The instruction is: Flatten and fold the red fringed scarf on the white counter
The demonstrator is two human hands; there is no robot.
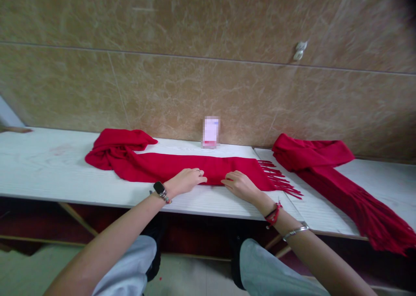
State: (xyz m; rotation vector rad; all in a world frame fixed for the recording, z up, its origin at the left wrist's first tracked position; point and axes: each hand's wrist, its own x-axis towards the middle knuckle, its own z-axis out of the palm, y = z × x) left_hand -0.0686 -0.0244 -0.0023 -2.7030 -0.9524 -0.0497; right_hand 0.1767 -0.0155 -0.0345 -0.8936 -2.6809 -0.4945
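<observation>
A red fringed scarf [162, 166] lies lengthwise on the white tabletop, its left end bunched up and its fringe spread out to the right. My left hand [186, 180] bends its fingers over the scarf's near edge and pinches the cloth there. A short way to the right, my right hand [239, 184] also grips that near edge, fingertips turned toward the left hand. Flat red cloth shows between them. The fingertips' undersides are hidden. Farther right, a second red scarf [334, 183] lies folded over, its fringed end hanging toward the table's front edge.
A phone-like upright thing [210, 132], blurred out, leans against the brown marbled wall [182, 88] behind the scarf. A small white fixture [300, 50] sits on the wall. The white table [48, 166] has a seam on the right and a dark open shelf underneath.
</observation>
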